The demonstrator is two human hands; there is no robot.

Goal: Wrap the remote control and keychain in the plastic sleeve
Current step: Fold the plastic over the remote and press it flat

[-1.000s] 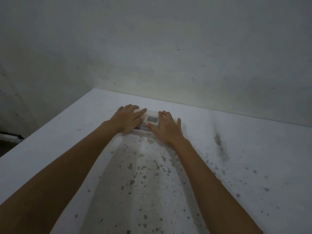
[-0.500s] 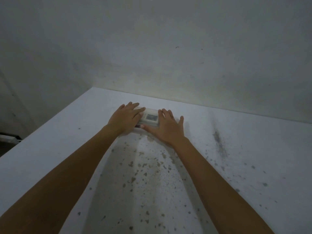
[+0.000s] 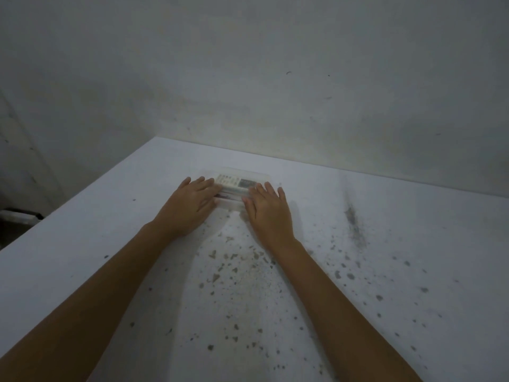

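Observation:
A white remote control point(image 3: 234, 183) with a small grey display lies crosswise inside a clear plastic sleeve point(image 3: 249, 174) on the white table point(image 3: 385, 244). My left hand point(image 3: 190, 205) lies flat on the sleeve's left end, fingers spread over the remote's left part. My right hand point(image 3: 268, 208) lies flat at the sleeve's right end, fingers extended beside the display. A dark strip shows under the plastic between my hands, near the front edge; I cannot tell whether it is the keychain.
The table is speckled with dark chips and has a dark smear point(image 3: 354, 219) at the right. A plain wall point(image 3: 275, 78) rises right behind the sleeve. The table's left edge drops off toward a dark gap point(image 3: 16, 219).
My hands have slid apart toward the sleeve's two ends, uncovering more of the remote and the plastic's far edge. The view has shifted slightly.

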